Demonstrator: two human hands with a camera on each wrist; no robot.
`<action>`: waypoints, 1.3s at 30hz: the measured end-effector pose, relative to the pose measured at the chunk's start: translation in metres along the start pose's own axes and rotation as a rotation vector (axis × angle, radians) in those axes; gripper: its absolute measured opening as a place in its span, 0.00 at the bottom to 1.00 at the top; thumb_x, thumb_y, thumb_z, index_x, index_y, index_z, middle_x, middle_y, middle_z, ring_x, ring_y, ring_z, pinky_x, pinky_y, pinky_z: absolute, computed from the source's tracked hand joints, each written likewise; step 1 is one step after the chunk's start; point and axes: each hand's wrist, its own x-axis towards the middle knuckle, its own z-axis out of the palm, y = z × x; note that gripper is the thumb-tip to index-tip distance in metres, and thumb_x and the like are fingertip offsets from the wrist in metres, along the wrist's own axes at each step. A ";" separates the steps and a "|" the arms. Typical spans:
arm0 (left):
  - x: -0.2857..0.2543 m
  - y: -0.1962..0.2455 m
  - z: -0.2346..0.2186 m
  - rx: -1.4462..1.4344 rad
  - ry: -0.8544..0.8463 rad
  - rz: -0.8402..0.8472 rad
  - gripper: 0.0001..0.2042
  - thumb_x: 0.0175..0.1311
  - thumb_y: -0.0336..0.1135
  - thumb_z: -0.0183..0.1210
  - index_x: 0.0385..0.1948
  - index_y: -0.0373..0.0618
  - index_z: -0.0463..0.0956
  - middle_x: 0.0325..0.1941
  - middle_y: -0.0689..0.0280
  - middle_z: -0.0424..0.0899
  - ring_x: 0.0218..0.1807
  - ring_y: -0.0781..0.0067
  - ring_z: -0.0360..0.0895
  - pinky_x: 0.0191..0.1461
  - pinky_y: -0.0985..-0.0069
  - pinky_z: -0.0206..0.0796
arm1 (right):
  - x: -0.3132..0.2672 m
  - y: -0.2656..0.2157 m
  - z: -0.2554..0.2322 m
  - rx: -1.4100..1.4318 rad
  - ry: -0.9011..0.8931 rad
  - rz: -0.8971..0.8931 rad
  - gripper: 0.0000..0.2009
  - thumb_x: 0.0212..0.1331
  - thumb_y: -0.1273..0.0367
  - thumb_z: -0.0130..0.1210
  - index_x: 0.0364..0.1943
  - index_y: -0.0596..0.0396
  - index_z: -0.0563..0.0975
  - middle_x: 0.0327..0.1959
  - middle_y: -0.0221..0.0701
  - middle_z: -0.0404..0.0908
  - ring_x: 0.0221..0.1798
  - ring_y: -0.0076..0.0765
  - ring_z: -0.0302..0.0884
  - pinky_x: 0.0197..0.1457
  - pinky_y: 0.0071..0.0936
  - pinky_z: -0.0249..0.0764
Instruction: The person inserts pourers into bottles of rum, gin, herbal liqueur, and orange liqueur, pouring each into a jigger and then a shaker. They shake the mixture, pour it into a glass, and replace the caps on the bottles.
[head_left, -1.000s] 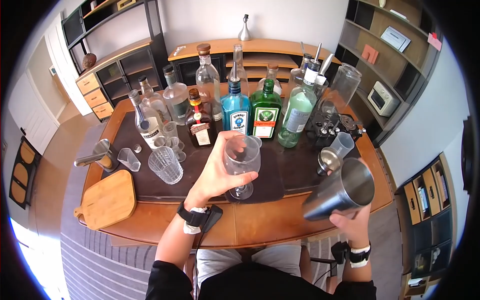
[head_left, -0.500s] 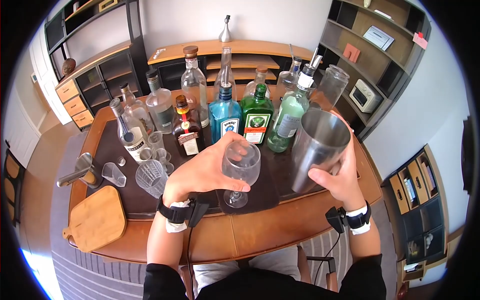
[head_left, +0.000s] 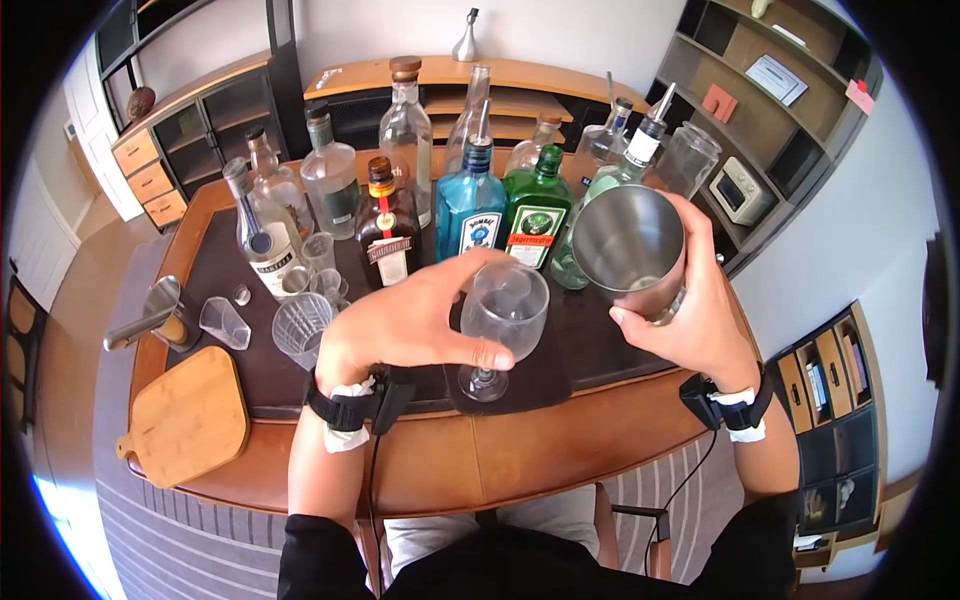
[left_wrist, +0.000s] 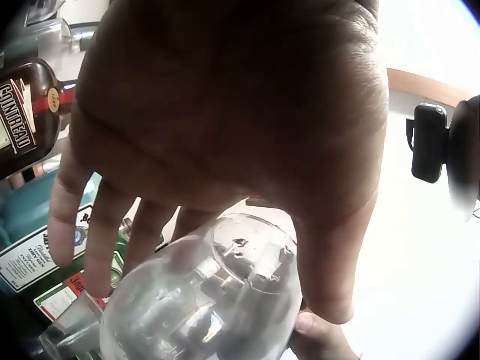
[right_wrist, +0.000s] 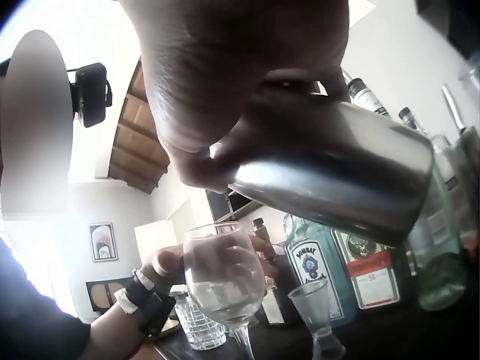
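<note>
In the head view a stemmed wine glass (head_left: pixel 515 325) stands upright on the dark mat. My left hand (head_left: pixel 400 325) holds it by the bowl, thumb in front and fingers behind. Close to its right, a steel shaker tin (head_left: pixel 612 245) is raised above the table, its mouth facing the head camera. My right hand (head_left: pixel 695 315) grips the tin from the right side, the thumb near its base. The right wrist view shows the tin (right_wrist: pixel 330 169) lying over at a slant, higher than the glass (right_wrist: pixel 225 277).
Behind the hands stand a blue bottle (head_left: pixel 470 210), a green bottle (head_left: pixel 538 205), a brown bottle (head_left: pixel 388 225) and several clear ones. A cut-glass tumbler (head_left: pixel 302 330), a wooden board (head_left: pixel 190 415) and a steel cup (head_left: pixel 170 310) sit at left. A clear jigger (right_wrist: pixel 316 307) stands past the glass.
My right hand has brought the shaker tin up and leftward from the table's right side, close to the wine glass. My left hand has stayed at the glass. The head view has shifted.
</note>
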 end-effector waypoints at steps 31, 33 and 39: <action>0.000 -0.002 -0.011 0.010 0.090 0.024 0.36 0.61 0.46 0.73 0.70 0.46 0.70 0.63 0.60 0.82 0.62 0.63 0.79 0.70 0.63 0.67 | 0.039 -0.006 -0.005 -0.512 -0.077 -0.385 0.49 0.39 0.74 0.72 0.73 0.55 0.62 0.69 0.44 0.72 0.66 0.54 0.76 0.70 0.40 0.70; 0.001 -0.003 -0.011 0.010 0.087 0.019 0.36 0.61 0.46 0.73 0.70 0.46 0.70 0.62 0.60 0.82 0.63 0.63 0.79 0.70 0.63 0.67 | 0.041 -0.005 -0.005 -0.523 -0.080 -0.406 0.49 0.38 0.73 0.72 0.73 0.55 0.62 0.69 0.44 0.72 0.68 0.56 0.74 0.69 0.41 0.71; 0.001 -0.002 -0.010 -0.021 0.084 0.014 0.36 0.61 0.46 0.73 0.70 0.46 0.70 0.62 0.59 0.82 0.60 0.65 0.79 0.69 0.64 0.68 | 0.045 -0.009 -0.005 -0.552 -0.069 -0.446 0.47 0.39 0.73 0.71 0.72 0.51 0.64 0.68 0.39 0.73 0.68 0.54 0.72 0.70 0.44 0.70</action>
